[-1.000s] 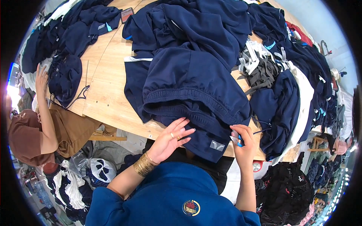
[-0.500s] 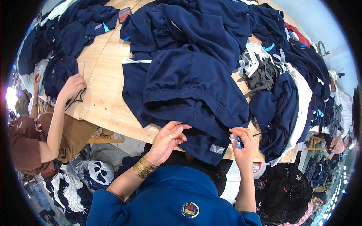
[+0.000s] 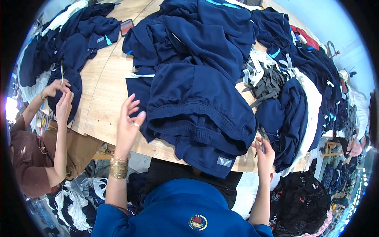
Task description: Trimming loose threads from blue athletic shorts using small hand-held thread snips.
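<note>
left hand [image 3: 128, 128], fingers spread and empty, beside navy elastic-waist shorts [image 3: 197, 89] on the table [image 3: 103, 100]; right hand [image 3: 267, 153] grasping what look like snips [image 3: 263, 147]; step, apparently, arranging the garment; next move likely calls for a left-hand hold

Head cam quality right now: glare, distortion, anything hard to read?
Head view: blown-out glare at the left rim, a row of lights glowing lower right; head view: the table bows along its near edge, corners black; head view: left hand reads fairly sharp, but the small tool in the right hand is hard to make out.
</note>
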{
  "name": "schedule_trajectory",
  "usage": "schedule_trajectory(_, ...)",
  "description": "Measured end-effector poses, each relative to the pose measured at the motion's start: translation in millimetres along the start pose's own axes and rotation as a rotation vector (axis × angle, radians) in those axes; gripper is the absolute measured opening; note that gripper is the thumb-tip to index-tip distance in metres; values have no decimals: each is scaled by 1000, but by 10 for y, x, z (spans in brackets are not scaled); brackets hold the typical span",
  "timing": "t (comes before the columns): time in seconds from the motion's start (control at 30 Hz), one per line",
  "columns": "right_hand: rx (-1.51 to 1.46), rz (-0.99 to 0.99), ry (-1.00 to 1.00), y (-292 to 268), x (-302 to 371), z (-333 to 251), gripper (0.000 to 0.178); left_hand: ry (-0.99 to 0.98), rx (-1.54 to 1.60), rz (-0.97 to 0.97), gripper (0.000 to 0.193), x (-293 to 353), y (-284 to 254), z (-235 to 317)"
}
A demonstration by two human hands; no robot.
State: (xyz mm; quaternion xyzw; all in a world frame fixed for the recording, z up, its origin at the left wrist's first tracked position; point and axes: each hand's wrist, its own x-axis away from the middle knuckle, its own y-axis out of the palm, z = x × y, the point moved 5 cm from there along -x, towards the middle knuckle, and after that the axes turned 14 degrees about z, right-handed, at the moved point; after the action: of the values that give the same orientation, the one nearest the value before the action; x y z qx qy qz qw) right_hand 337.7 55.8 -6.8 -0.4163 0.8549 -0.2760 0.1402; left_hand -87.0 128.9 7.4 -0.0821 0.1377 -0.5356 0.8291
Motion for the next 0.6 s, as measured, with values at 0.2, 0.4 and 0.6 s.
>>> schedule_trajectory(0.2,-389,-69,293,502,155,-67,33,-25,-169,-67,36,15,278,-329)
schedule_trajectory(0.4,-648,-272,491,791,389,-301,25,72,289,-372,39,332,583,260)
schedule_trajectory(0.6,-799,-390,394,950,561,-911,27,202,286,-440,73,849,1032,501)
